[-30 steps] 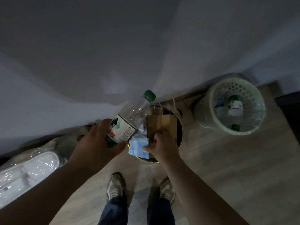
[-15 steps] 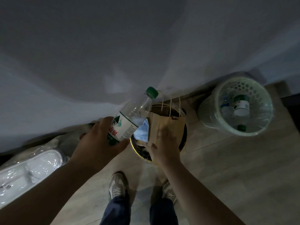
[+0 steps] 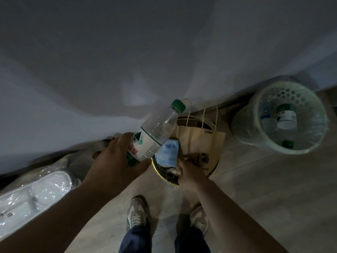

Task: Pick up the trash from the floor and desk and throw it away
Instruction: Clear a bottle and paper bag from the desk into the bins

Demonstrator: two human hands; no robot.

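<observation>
Head view: left hand (image 3: pixel 116 161) wraps round the clear plastic bottle with green cap (image 3: pixel 156 132), tilted over the round dark bin (image 3: pixel 160 177). Right hand (image 3: pixel 189 172) grips the crumpled lower edge of the brown paper bag (image 3: pixel 200 141), which sits in that bin beside a blue packet (image 3: pixel 167 152).

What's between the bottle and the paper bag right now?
In the head view, a blue packet lies between the bottle and the bag, over the bin.
</observation>
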